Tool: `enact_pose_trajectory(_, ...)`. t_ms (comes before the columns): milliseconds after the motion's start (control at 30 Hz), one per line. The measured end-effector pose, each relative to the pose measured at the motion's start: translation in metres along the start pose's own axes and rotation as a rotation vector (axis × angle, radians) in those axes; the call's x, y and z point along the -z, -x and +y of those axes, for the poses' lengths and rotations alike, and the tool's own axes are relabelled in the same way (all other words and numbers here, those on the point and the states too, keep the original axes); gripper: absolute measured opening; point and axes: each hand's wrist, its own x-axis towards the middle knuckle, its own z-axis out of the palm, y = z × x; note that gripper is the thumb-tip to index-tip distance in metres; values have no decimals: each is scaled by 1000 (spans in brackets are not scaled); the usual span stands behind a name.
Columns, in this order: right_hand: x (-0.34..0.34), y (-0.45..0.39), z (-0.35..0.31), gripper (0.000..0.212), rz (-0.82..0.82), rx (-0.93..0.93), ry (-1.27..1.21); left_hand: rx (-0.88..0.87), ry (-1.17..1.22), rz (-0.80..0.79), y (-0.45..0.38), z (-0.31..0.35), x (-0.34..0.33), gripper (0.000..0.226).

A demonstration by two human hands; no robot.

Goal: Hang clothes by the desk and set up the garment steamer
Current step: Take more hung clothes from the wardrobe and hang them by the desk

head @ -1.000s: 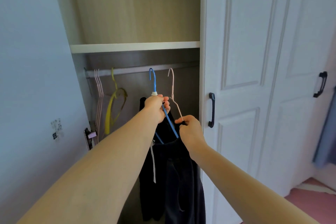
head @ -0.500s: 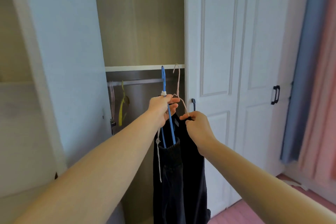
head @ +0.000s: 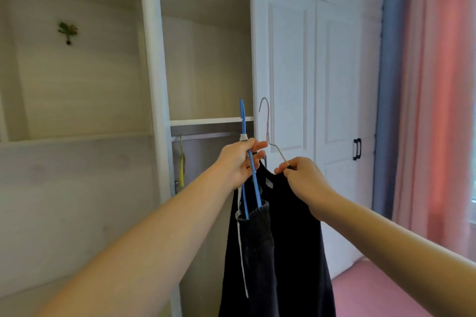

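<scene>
My left hand (head: 238, 162) grips a blue hanger (head: 243, 121) just below its hook; dark grey trousers (head: 257, 247) with a white drawstring hang from it. My right hand (head: 300, 175) pinches the shoulder of a thin pink wire hanger (head: 268, 123) that carries a black garment (head: 298, 239). Both hangers are off the wardrobe rail (head: 206, 135) and held out in front of the open wardrobe, hooks pointing up. The lower ends of both garments run out of view.
The open wardrobe (head: 206, 72) has a shelf above the rail and a yellow hanger (head: 182, 167) still on it. Its open door (head: 152, 85) stands to the left. Closed white doors (head: 309, 110) with black handles are to the right, then blue and pink curtains (head: 438, 85).
Both hangers have come off the rail and away from the wardrobe with the clothes. The view has pulled back and turned, showing more of the open door and the curtains.
</scene>
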Motion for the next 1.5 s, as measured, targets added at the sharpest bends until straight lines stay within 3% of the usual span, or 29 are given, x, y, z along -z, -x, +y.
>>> enact_pose_trajectory(567, 17, 197, -13, 29, -16, -67, 50, -25, -168, -112, 189, -18, 48, 21)
enact_pose_trajectory(833, 32, 227, -6, 29, -65, -43, 44, -16, -70, -157, 234, -20, 45, 21)
enact_pose_trajectory(933, 43, 240, -4, 28, -100, -12, 39, -21, -64, -128, 249, -25, 38, 27)
enact_pose_trajectory(1233, 99, 282, 5, 27, -243, 62, -23, -2, 24, 13, 314, -53, 6, 15)
enact_pose_trajectory(1500, 128, 310, 21, 27, -397, 109, -58, -12, 45, 236, 365, -76, -20, 19)
